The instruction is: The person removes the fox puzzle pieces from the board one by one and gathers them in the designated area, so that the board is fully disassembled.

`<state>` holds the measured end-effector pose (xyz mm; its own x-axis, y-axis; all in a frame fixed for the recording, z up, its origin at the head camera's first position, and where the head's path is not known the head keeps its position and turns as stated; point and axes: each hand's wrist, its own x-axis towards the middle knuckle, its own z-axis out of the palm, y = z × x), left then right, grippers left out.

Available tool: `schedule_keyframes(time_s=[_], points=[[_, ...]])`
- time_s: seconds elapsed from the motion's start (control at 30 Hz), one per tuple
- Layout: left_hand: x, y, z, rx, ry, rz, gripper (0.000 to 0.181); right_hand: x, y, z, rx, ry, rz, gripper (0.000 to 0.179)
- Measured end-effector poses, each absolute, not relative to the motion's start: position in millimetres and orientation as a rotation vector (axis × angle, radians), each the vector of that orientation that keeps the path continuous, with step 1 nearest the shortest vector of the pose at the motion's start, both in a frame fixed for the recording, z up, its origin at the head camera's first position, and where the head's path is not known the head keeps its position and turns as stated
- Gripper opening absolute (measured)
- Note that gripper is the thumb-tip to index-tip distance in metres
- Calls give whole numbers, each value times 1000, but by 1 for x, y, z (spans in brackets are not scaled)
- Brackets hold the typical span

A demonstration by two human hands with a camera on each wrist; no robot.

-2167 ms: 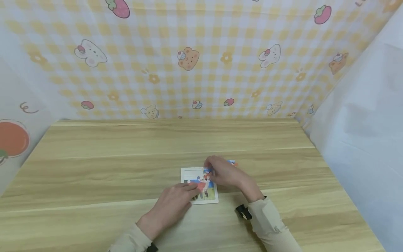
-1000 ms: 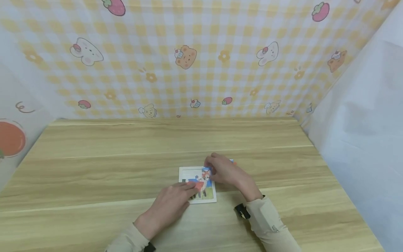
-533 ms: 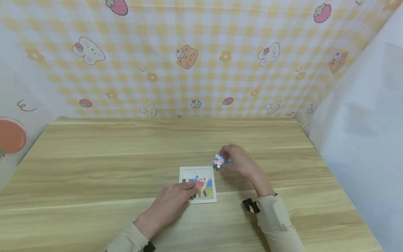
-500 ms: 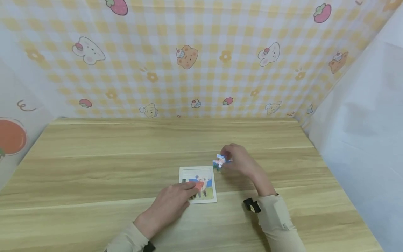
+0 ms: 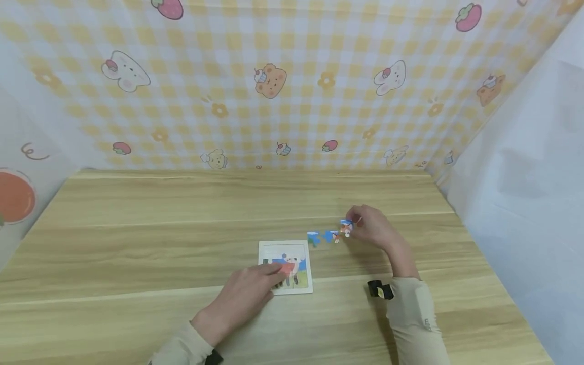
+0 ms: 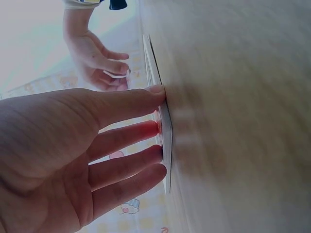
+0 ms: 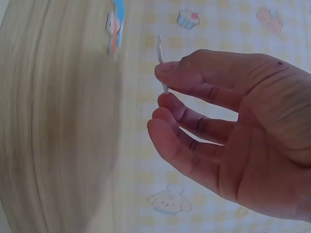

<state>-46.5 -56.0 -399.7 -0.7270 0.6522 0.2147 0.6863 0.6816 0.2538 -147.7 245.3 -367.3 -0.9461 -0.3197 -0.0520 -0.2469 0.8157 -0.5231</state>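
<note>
In the head view my left hand rests on a white-framed jigsaw puzzle, fingers fairly straight across its lower left. The left wrist view shows the thumb and fingertips touching the edge and face of the thin puzzle board. The lower part shows an animal picture; the upper part of the tray is bare. Off to the right, my right hand pinches a puzzle piece above the table. Seen edge-on, that piece sits between thumb and fingertip in the right wrist view.
Two loose puzzle pieces, one blue and green, one blue with orange, lie right of the puzzle's top corner. The wooden table ends at a yellow checked cloth behind, with white sheeting at the right.
My right hand has moved from the puzzle's upper right corner rightward, past the loose pieces, with a piece pinched. The upper right of the tray now lies bare. My left hand has stayed put.
</note>
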Motion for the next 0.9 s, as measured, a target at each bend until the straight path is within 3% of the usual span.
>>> schedule_keyframes(time_s=[0.9], points=[[-51,-60,-397,-1106,-2855,-619,27,-153,256,-382,-397,2704,-797,27]])
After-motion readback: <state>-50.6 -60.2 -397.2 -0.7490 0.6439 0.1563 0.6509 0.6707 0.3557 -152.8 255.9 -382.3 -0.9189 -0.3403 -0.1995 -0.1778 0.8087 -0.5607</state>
